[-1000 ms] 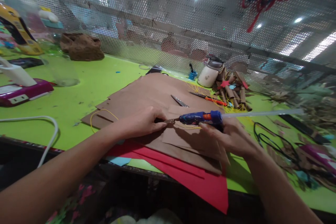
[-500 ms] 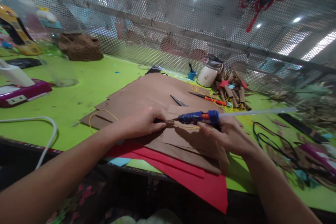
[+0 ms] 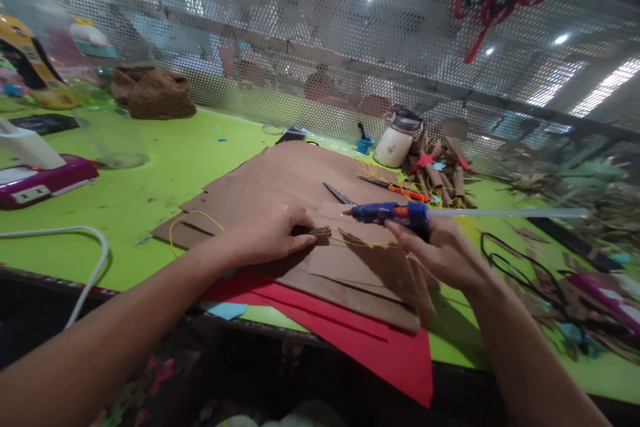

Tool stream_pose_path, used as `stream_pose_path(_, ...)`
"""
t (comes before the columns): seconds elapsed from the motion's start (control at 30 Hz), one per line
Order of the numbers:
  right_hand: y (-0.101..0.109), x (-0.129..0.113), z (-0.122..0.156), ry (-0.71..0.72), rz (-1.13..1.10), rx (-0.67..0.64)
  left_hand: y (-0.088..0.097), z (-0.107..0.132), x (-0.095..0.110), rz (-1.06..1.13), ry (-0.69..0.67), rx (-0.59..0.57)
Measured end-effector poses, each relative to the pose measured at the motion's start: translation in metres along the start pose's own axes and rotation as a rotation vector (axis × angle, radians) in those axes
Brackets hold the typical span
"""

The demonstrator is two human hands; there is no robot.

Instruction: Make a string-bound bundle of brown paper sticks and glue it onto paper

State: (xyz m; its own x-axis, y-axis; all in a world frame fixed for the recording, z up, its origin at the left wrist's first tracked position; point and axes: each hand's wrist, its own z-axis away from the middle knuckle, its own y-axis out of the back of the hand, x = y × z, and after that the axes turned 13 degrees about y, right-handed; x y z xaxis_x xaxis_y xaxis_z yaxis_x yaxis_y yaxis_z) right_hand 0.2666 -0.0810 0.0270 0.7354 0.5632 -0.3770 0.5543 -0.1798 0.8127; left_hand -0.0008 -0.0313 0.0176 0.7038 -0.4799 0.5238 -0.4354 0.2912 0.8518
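Note:
My left hand (image 3: 275,233) is closed in a pinch on a small brown paper piece (image 3: 323,232), perhaps rolled or folded, whose end sticks out past the fingertips. A thin yellow string (image 3: 367,243) runs right from near it. In my right hand (image 3: 445,247) is a blue hot glue gun (image 3: 385,212), its nozzle pointing left, above and apart from the paper piece. A long clear glue stick (image 3: 510,213) juts from its back. Beneath both hands lie stacked brown paper sheets (image 3: 260,180). Scissors (image 3: 337,193) rest just behind the gun, partly hidden.
Red paper (image 3: 400,367) overhangs the green table's front edge. Behind stand a white jar (image 3: 395,143) and a heap of brown paper rolls (image 3: 445,173), with a red-handled tool (image 3: 410,193) before them. A purple power strip (image 3: 45,180) sits left; a black cord (image 3: 520,273) curls at right.
My right hand has drawn the glue gun right and slightly up, so its nozzle has left the paper piece. My left hand stays in place, still pinching.

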Motion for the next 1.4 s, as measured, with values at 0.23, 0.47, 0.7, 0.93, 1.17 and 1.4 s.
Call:
stream_pose_path(0.23, 0.0, 0.029, -0.006, -0.123, 0.253, 0.243, 0.003, 0.002, 0.002, 0.011, 0.004, 0.028)
stream_pose_path(0.47, 0.001, 0.051, -0.011, -0.127, 0.282, 0.153, 0.001, 0.002, 0.0, -0.084, -0.034, 0.067)
stream_pose_path(0.7, 0.012, 0.072, -0.009, -0.225, 0.154, -0.075, 0.0, -0.002, -0.006, -0.127, -0.118, 0.156)
stream_pose_path(0.93, 0.018, 0.081, -0.014, -0.232, 0.026, -0.186, 0.0, 0.0, -0.007, -0.116, -0.12, 0.149)
stream_pose_path(1.17, 0.023, 0.088, -0.05, -0.176, -0.005, -0.221, 0.0, 0.002, -0.005, -0.091, -0.096, 0.068)
stream_pose_path(1.4, 0.012, 0.096, -0.092, -0.183, 0.159, -0.177, -0.011, 0.0, -0.015, -0.042, -0.167, 0.084)
